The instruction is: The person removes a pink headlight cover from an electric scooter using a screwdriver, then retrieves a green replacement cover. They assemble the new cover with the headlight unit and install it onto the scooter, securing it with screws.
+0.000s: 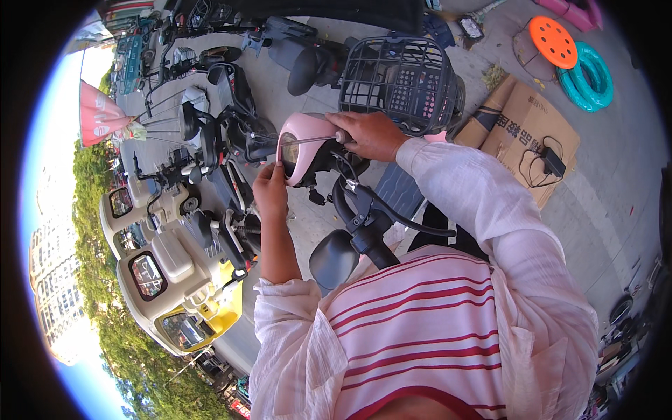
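Against the pink headlight shell (305,130), the left hand (270,185) rests curled; the right hand (374,136) grips a screwdriver (342,136).

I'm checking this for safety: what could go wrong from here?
The thin grey metal tool in the person's right hand crosses the glossy pink rounded housing, so a slip might scratch it or its dark oval window.
The left hand is at the housing's edge, close to the tool's far end, so it might get jabbed.

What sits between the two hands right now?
Head view: a pink housing lies between the left hand and right hand, a thin metal rod crossing it.
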